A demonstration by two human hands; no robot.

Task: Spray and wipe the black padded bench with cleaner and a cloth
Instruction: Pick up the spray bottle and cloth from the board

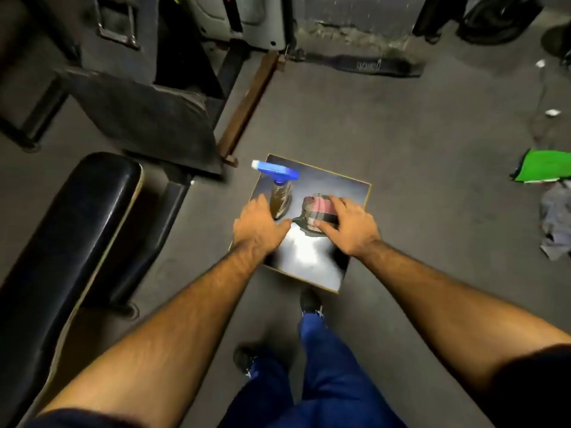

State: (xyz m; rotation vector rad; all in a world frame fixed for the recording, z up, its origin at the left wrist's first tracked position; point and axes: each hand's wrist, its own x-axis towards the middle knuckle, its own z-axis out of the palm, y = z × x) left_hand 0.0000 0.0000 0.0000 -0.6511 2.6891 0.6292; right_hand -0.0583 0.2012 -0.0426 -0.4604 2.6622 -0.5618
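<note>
Both bare forearms reach forward and down from the lower corners, converging toward the middle; the left hand (258, 225) is palm-down, its fingers (265, 205) loosely curved and spread, its thumb stretched out to the right, closed on nothing; the right hand (347, 225) is also palm-down, its fingers (338, 202) draped forward and its thumb (324, 227) pointing left, cupped in a loose grasp; both wrists are nearly straight; blue-trousered legs and dark shoes show below.
</note>
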